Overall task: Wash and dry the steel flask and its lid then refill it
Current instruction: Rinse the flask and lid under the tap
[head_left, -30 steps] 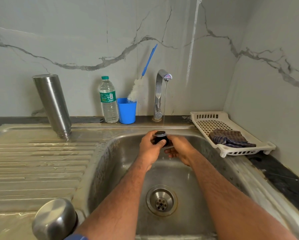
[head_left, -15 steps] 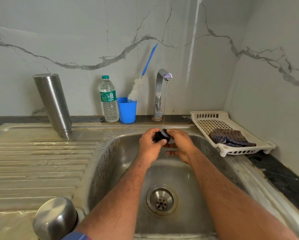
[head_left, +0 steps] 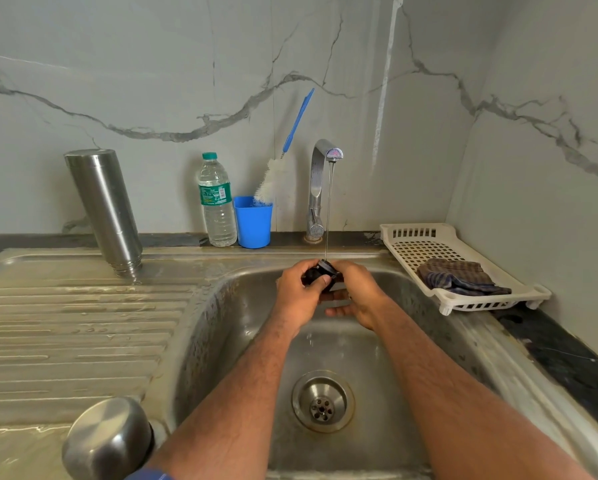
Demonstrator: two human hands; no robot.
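Over the steel sink point(head_left: 221, 306), left hand point(head_left: 299, 294) and right hand point(head_left: 358, 294) both grip the black lid point(head_left: 321, 271) under the faucet's point(head_left: 320, 188) thin stream; the smooth cylindrical steel flask point(head_left: 105, 206) stands inverted on the ribbed drainboard point(head_left: 75, 327).

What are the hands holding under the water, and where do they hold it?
A small black flask lid. The left hand grips its side, the right hand holds its other side, under the tap stream.

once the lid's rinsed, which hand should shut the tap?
Right, probably. The left hand grips the black lid under the stream, while the right hand only pinches its edge and could let go. The tap stands just behind both hands, its knob low on the stem.
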